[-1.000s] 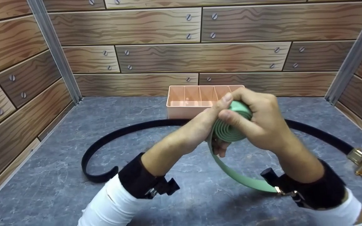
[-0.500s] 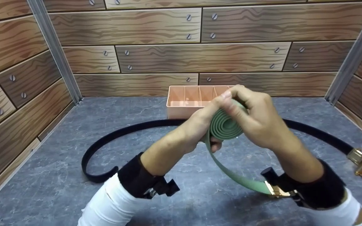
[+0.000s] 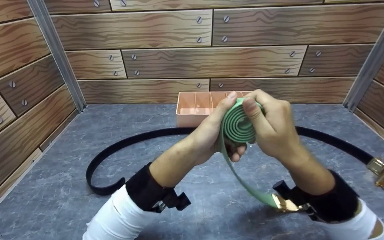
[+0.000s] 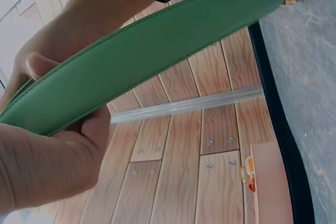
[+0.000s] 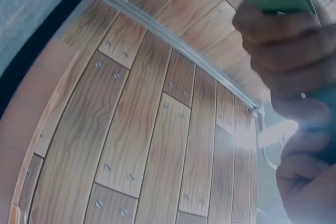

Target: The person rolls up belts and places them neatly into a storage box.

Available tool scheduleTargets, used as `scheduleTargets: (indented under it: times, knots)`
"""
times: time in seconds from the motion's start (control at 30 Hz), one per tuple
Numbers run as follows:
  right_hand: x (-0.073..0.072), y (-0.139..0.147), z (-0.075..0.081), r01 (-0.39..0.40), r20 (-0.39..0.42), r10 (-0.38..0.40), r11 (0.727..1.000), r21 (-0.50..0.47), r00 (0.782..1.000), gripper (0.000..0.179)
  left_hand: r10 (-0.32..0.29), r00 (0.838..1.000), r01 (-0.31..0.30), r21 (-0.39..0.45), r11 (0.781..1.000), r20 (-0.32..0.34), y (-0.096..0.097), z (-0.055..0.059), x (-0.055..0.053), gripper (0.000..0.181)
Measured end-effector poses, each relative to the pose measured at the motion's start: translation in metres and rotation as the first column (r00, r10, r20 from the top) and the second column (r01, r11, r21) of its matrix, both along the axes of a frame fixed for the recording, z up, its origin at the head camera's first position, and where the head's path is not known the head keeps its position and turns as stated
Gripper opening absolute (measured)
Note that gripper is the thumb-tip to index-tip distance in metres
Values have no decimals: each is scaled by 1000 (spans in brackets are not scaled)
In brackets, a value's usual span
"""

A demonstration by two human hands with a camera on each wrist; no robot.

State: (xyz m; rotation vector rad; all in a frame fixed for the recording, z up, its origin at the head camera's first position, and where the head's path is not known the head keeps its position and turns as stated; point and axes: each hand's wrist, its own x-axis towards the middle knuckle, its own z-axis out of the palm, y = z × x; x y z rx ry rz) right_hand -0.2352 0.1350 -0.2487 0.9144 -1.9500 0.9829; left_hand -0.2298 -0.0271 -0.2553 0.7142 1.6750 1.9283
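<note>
Both hands hold a green belt (image 3: 238, 125), wound into a spiral roll above the table in the head view. My left hand (image 3: 208, 135) grips the roll from the left, its thumb along the top and fingertips showing underneath. On the roll's other side my right hand (image 3: 272, 128) grips it, thumb pressed near the upper edge. The belt's unrolled part hangs down from the left of the roll and curves right to a gold buckle (image 3: 287, 204), partly covered by the right wrist's camera. In the left wrist view the hanging green strap (image 4: 152, 51) crosses in front of both hands.
A black belt (image 3: 138, 136) lies in a wide arc on the grey table, its gold buckle (image 3: 380, 171) at the far right. Behind the hands stands a pink divided box (image 3: 192, 119), partly covered by them. Wood-patterned walls (image 3: 165, 61) enclose the table.
The green belt's roll has turned and shifted slightly left. Its buckle has been drawn left, out from behind the right wrist, and the hanging part is shorter. The right thumb has shifted on the roll.
</note>
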Motion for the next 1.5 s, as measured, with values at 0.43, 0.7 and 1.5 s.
scheduleTargets:
  times: [0.43,0.7,1.5]
  knots:
    - [-1,16,7,-18,-130,58,956,293,990,29,20,992,-42,-175,984,-125,-2,-1,2,69]
    - [-6,9,2,0,-181,6,999,32,983,57,279,832,-272,86,958,-479,9,-10,5,79]
    - [-10,20,5,-18,-289,50,993,114,956,65,162,398,-436,-31,899,-903,-1,-3,9,34]
